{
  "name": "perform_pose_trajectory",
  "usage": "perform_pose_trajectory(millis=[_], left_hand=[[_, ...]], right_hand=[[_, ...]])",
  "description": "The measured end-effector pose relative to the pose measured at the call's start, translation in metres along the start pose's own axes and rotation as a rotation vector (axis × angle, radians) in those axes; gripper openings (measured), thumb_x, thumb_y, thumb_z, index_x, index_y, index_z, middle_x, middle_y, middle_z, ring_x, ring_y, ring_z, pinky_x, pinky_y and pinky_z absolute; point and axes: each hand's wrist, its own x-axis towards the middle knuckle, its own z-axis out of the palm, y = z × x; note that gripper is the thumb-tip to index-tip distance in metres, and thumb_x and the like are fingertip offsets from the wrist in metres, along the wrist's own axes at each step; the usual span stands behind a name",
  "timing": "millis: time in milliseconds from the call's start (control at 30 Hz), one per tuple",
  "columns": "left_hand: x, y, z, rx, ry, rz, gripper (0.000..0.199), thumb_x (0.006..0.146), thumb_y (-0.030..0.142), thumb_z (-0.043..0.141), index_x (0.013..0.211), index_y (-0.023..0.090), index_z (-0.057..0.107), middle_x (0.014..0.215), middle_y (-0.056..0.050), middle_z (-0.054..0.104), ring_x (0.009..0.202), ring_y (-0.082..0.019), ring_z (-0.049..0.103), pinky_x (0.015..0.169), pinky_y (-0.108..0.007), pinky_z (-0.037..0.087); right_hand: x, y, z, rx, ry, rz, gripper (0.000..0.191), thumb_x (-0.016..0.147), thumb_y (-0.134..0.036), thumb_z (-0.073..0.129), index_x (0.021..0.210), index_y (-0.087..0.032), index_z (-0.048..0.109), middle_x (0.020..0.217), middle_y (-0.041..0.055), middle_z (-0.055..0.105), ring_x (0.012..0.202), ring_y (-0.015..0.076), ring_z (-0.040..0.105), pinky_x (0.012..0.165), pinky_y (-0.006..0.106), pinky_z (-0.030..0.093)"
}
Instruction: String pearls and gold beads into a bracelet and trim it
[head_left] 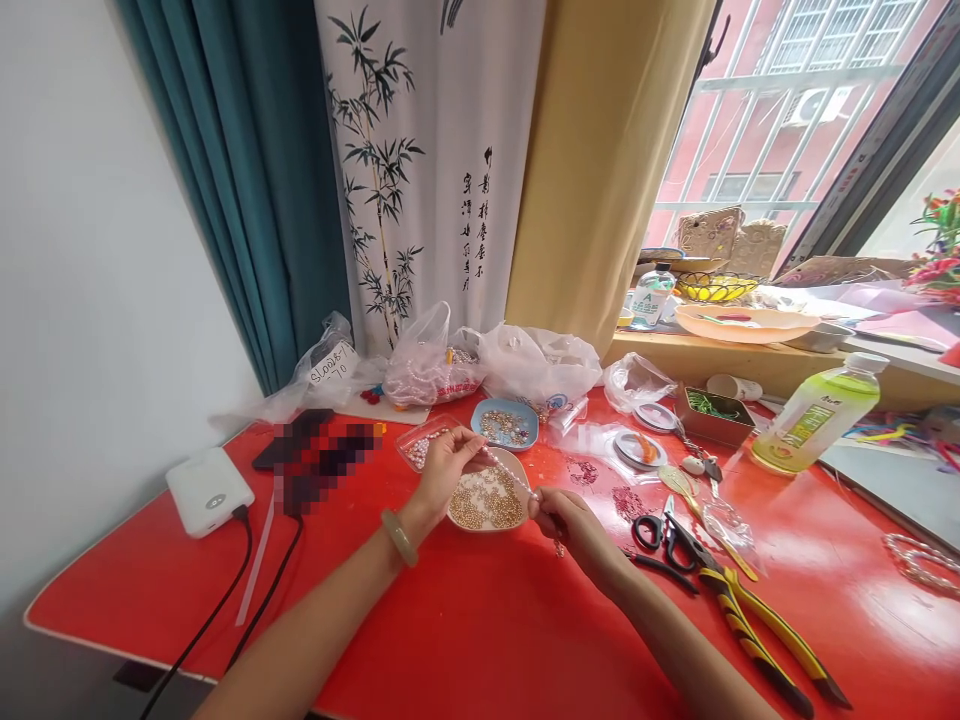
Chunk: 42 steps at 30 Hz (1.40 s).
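A strand of small pale beads is stretched between my two hands. My left hand, with a bangle on its wrist, pinches the upper left end. Lower and to the right, my right hand is closed on the other end, and a short bit of the strand hangs below it. Under the strand stands a cream dish of small gold beads. Behind it are a blue dish of mixed beads and a clear packet of pinkish beads.
Scissors and yellow-black pliers lie to the right on the red table. Beyond them stand a green drink bottle and a small box. Plastic bags line the back. A white device with cables sits at left.
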Motion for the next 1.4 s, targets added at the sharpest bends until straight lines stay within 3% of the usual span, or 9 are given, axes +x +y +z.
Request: perform_pose_trajectory(millis=[200, 400, 667, 967, 1167, 1400], left_hand=[[-0.0012, -0.0013, 0.0002, 0.012, -0.019, 0.005, 0.019, 0.067, 0.032, 0.063, 0.067, 0.015, 0.054, 0.060, 0.001, 0.061, 0.059, -0.012, 0.062, 0.056, -0.019, 0.046], [-0.0021, -0.0028, 0.0010, -0.025, -0.015, -0.046, 0.022, 0.064, 0.033, 0.065, 0.067, 0.015, 0.054, 0.062, 0.001, 0.061, 0.059, -0.011, 0.061, 0.054, -0.018, 0.045], [-0.0029, -0.0039, 0.0021, -0.102, -0.055, -0.133, 0.022, 0.062, 0.031, 0.067, 0.067, 0.015, 0.053, 0.063, 0.001, 0.062, 0.060, -0.011, 0.062, 0.052, -0.016, 0.043], [-0.0046, -0.0057, 0.0046, -0.162, -0.067, -0.189, 0.024, 0.059, 0.031, 0.070, 0.065, 0.014, 0.054, 0.062, 0.001, 0.062, 0.060, -0.010, 0.062, 0.051, -0.014, 0.043], [-0.0054, -0.0073, 0.0057, -0.165, -0.083, -0.211, 0.023, 0.062, 0.031, 0.069, 0.066, 0.015, 0.053, 0.062, 0.000, 0.063, 0.061, -0.011, 0.063, 0.047, -0.013, 0.041], [-0.0069, -0.0072, 0.0070, -0.166, -0.087, -0.216, 0.023, 0.062, 0.031, 0.069, 0.066, 0.015, 0.053, 0.061, 0.000, 0.062, 0.061, -0.011, 0.063, 0.045, -0.013, 0.040]], right_hand=[[-0.0007, -0.0029, -0.0010, -0.029, 0.042, -0.011, 0.022, 0.071, -0.026, 0.036, 0.050, -0.019, 0.038, 0.046, -0.0070, 0.021, 0.044, 0.0085, 0.018, 0.040, 0.022, 0.019], [0.0004, 0.0001, 0.0000, -0.001, -0.021, -0.019, 0.019, 0.068, -0.021, 0.034, 0.051, -0.018, 0.040, 0.047, -0.0040, 0.036, 0.045, 0.0091, 0.029, 0.042, 0.023, 0.021], [-0.0007, -0.0029, -0.0011, 0.007, 0.045, -0.032, 0.024, 0.073, -0.030, 0.036, 0.057, -0.017, 0.048, 0.047, -0.0079, 0.019, 0.045, 0.0083, 0.014, 0.044, 0.024, 0.012], [-0.0009, -0.0034, 0.0009, 0.026, 0.009, -0.018, 0.015, 0.065, -0.021, 0.035, 0.054, -0.018, 0.044, 0.044, -0.0054, 0.032, 0.042, 0.0087, 0.025, 0.043, 0.024, 0.018], [-0.0003, -0.0008, -0.0010, 0.047, 0.034, -0.035, 0.023, 0.071, -0.030, 0.036, 0.059, -0.016, 0.050, 0.047, -0.0082, 0.018, 0.045, 0.0081, 0.012, 0.044, 0.024, 0.011], [-0.0011, -0.0018, -0.0009, 0.019, 0.032, -0.028, 0.021, 0.070, -0.030, 0.038, 0.057, -0.017, 0.047, 0.046, -0.0088, 0.017, 0.043, 0.0078, 0.012, 0.044, 0.024, 0.010]])
